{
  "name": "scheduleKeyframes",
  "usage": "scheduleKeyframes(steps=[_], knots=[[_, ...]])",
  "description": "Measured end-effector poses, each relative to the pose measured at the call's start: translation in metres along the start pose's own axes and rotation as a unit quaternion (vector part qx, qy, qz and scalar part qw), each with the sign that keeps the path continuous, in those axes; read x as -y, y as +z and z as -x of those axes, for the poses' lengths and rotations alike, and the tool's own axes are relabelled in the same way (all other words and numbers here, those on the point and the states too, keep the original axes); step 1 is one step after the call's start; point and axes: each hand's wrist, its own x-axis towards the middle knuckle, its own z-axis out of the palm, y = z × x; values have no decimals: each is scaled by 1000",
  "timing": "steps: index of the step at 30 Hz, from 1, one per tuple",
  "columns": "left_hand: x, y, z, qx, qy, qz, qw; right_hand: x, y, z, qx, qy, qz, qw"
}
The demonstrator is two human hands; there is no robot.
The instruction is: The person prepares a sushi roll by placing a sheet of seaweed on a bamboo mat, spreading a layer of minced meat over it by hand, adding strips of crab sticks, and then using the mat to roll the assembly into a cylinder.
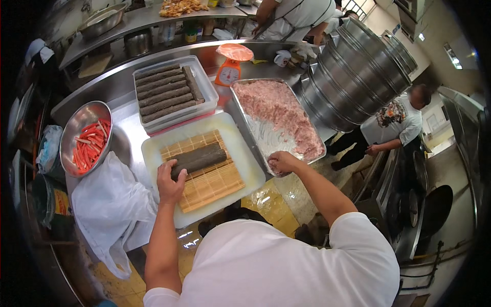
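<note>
A dark seaweed roll point(200, 158) lies across a bamboo rolling mat point(212, 189), which rests on a white cutting board point(245, 158). My left hand point(171, 181) is at the roll's left end, thumb on the near side and fingers curled round the far side. My right hand point(282, 162) is over the near corner of a metal tray point(254, 139) with pinkish minced meat point(279, 110). Its fingers are bent inward, and whatever they may hold is hidden. Part of the tray's bottom shows, smeared with a thin pale film.
Behind the board, a clear plastic tub point(207, 97) holds several seaweed rolls. An orange kitchen scale point(228, 71) stands beside it. Left are a steel bowl of red-and-white sticks point(92, 146) and a white plastic bag point(115, 192). Stacked steel steamers point(353, 71) rise at right; a person point(394, 123) stands beyond.
</note>
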Motion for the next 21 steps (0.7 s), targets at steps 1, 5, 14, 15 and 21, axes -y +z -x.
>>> scheduleKeyframes(steps=[1, 5, 14, 15, 21], knots=[[1, -1, 1, 0, -1, -1, 1000, 9, -1, 3, 70, 65, -52, 994], [0, -3, 1, 2, 3, 4, 1000, -3, -1, 1, 144, 53, 31, 988], [2, 3, 2, 4, 3, 6, 1000, -32, 25, -19, 61, 3, 92, 994], [2, 5, 1, 12, 11, 11, 1000, -39, 31, -25, 78, -36, 18, 996], [12, 7, 1, 9, -9, 8, 1000, -13, 11, -24, 187, -65, -82, 977]])
